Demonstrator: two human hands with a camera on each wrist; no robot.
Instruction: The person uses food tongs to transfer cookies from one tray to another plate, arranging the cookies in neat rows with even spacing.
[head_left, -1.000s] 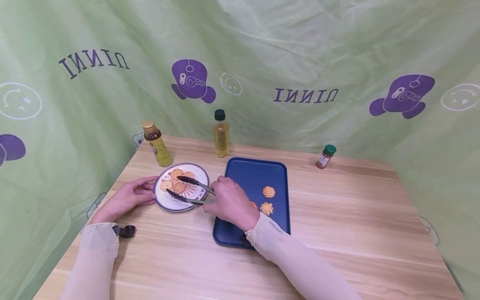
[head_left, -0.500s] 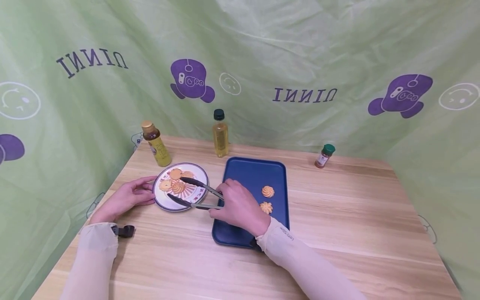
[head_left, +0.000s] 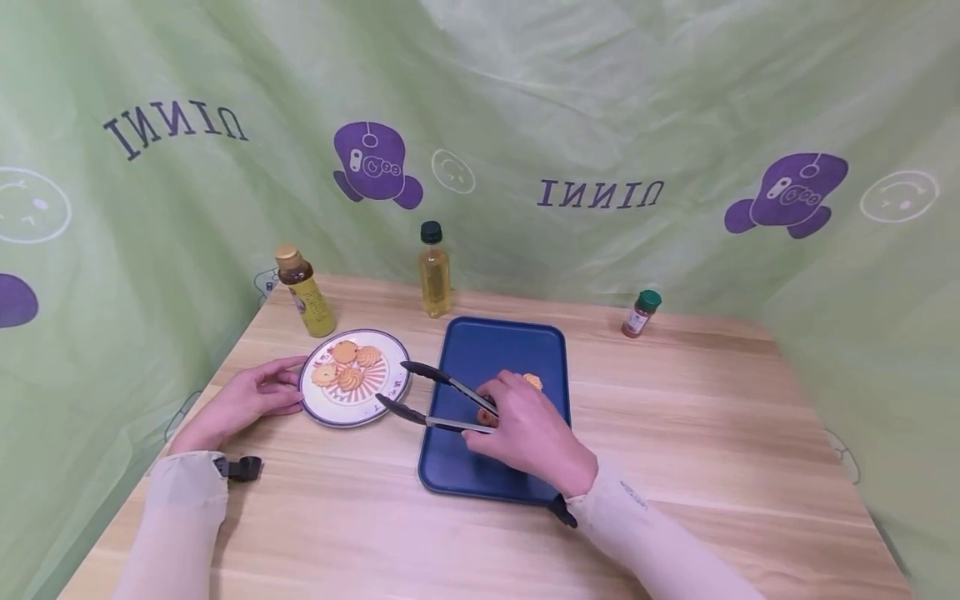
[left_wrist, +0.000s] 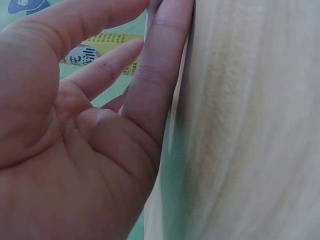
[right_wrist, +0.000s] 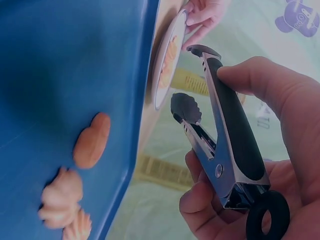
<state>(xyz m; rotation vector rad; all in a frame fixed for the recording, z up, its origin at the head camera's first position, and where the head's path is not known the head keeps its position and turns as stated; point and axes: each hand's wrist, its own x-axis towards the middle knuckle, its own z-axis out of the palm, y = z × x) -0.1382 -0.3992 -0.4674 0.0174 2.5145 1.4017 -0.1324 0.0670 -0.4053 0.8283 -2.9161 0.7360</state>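
- While my right hand (head_left: 525, 425) grips the tongs (right_wrist: 235, 125), they point left, away from the cookies (right_wrist: 92, 140) below it.
- My left hand (head_left: 251, 396), fingers extended, touches the plate (head_left: 322, 408).

A gold-capped bottle (head_left: 312, 307) is standing centre-left, a dark-capped bottle (head_left: 435, 282) mid-frame, a green-capped jar (head_left: 640, 315) centre-right, green cloth (head_left: 480, 75) filling the top.

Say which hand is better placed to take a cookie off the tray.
Probably the right hand: it is over the blue tray and holds the tongs, tips apart, nothing between them. The left hand touches the plate on the side away from the tray.
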